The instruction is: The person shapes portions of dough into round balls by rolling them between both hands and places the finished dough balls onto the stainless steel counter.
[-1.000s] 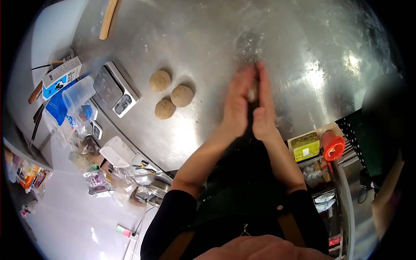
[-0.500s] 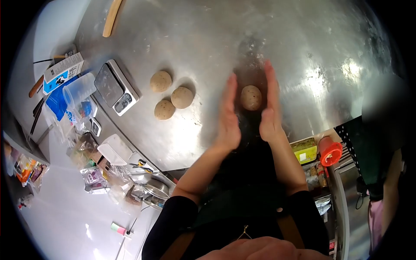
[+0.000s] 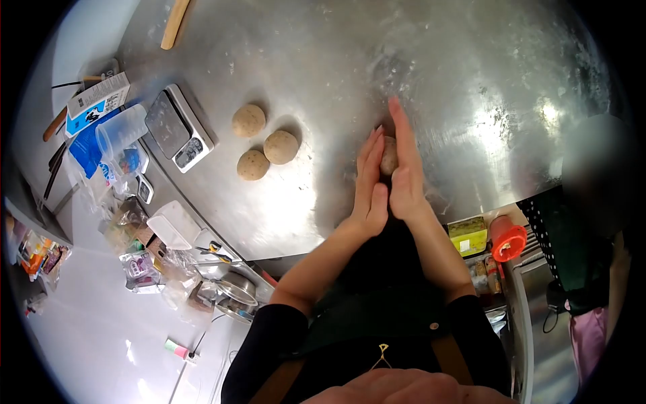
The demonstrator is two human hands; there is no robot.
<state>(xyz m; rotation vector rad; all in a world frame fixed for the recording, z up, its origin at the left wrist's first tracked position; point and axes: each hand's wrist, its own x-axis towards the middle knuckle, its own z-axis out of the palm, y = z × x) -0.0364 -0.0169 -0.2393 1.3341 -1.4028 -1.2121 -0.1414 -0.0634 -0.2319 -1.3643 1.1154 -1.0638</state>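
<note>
Between my two hands sits a round dough ball (image 3: 389,156) on the metal table (image 3: 323,87), partly hidden by my fingers. My left hand (image 3: 369,182), on the left side of the ball, has its fingers stretched out and its palm facing inward. On the ball's right side, my right hand (image 3: 406,165) is held on edge with straight fingers. Both palms are against or very near the ball; exact contact is hard to see. Three more dough balls lie to the left: an upper one (image 3: 249,120), a right one (image 3: 280,147) and a lower one (image 3: 253,165).
A digital scale (image 3: 179,128) lies left of the dough balls, near a clear measuring cup (image 3: 121,128) and a carton (image 3: 98,104). A wooden stick (image 3: 175,23) is at the top left. An orange-red container (image 3: 507,238) stands at right, beside a person in a dark apron (image 3: 579,256).
Half a second ago my hands were apart with the ball showing between them. They have now come together around it. Earlier still they were also close together, blurred by motion.
</note>
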